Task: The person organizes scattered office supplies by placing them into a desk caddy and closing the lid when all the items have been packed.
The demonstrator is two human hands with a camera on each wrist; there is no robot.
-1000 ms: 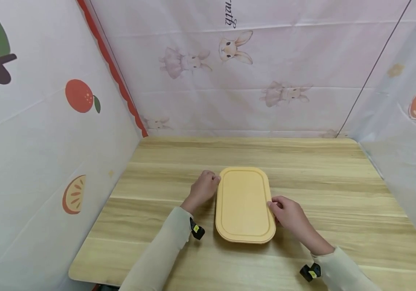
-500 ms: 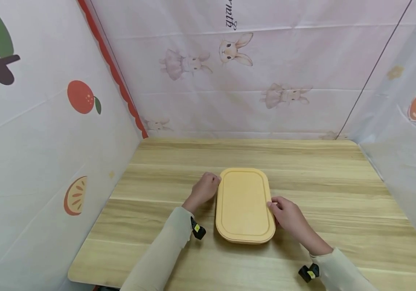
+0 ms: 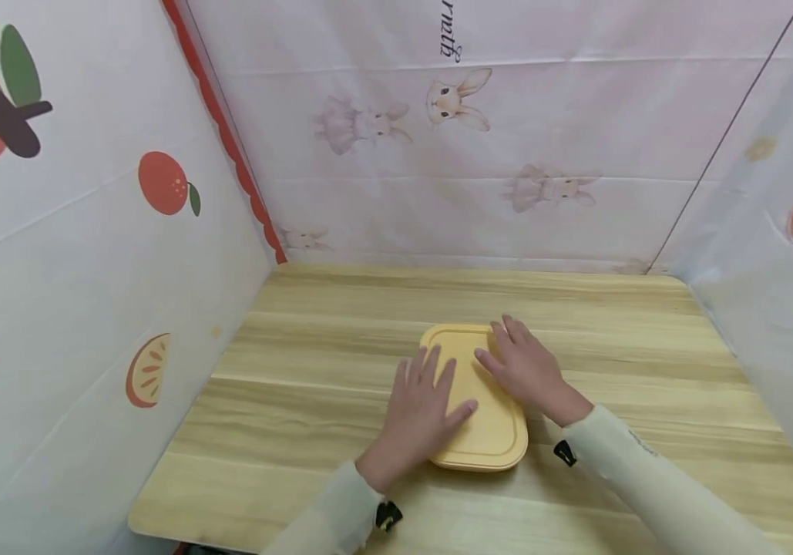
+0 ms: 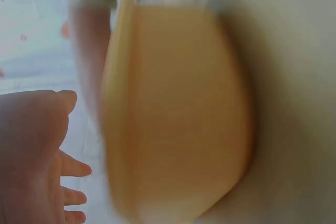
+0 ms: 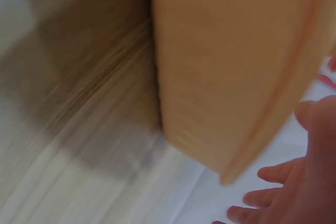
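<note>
A yellow rectangular box with rounded corners lies on the table, its lid [image 3: 486, 433] on and facing up. Over the near left part of the lid my left hand [image 3: 415, 416] is spread, palm down. My right hand [image 3: 526, 368] extends over the far right edge with fingers straight. The left wrist view shows the box's side wall [image 4: 184, 103], blurred, and a gap between the lid and the left fingers [image 4: 74, 167]. From the right wrist, the box wall [image 5: 226, 61] fills the upper middle, with the right fingers [image 5: 281, 172] apart from it. Neither hand grips anything.
The light wood-grain table [image 3: 313, 339] extends around the box on all sides. A pink curtain [image 3: 382, 208] with rabbit prints hangs behind it. A white fruit-print sheet [image 3: 77, 270] stands along the left, and another sheet [image 3: 750, 254] along the right.
Both hands have left the box's sides and moved above the lid, their fingers now straightened. The right hand went farther away from the body, the left hand nearer. The box stays in place.
</note>
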